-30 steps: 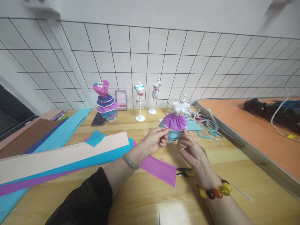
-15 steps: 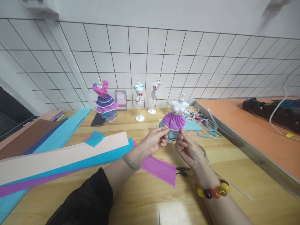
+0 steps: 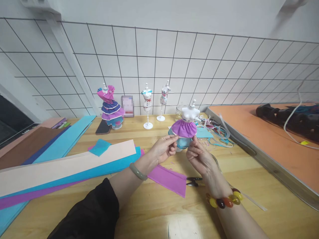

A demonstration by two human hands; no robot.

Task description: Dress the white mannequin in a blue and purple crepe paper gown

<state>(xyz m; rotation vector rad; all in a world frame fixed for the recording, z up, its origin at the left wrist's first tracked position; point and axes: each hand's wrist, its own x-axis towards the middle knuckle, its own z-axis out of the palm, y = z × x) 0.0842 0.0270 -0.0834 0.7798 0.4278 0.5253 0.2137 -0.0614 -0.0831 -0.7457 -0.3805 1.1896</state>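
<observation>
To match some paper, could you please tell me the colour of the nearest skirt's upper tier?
The upper tier is purple; the head view shows it best.

I see 1 black fabric sleeve (image 3: 87, 209) and, nearer the left hand (image 3: 163, 148), 1 smooth grey-green bangle (image 3: 138, 172); by the right hand (image 3: 200, 156), 1 yellow-orange-brown beaded bracelet (image 3: 228, 202).

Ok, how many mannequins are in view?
4: one tiered-dress mannequin, back left; two thin-stand mannequins, back middle; one purple-skirted mannequin, at both hands.

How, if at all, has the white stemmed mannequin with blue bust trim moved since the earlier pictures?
No: the mannequin keeps its place against the fixed white wall tiles.
</observation>
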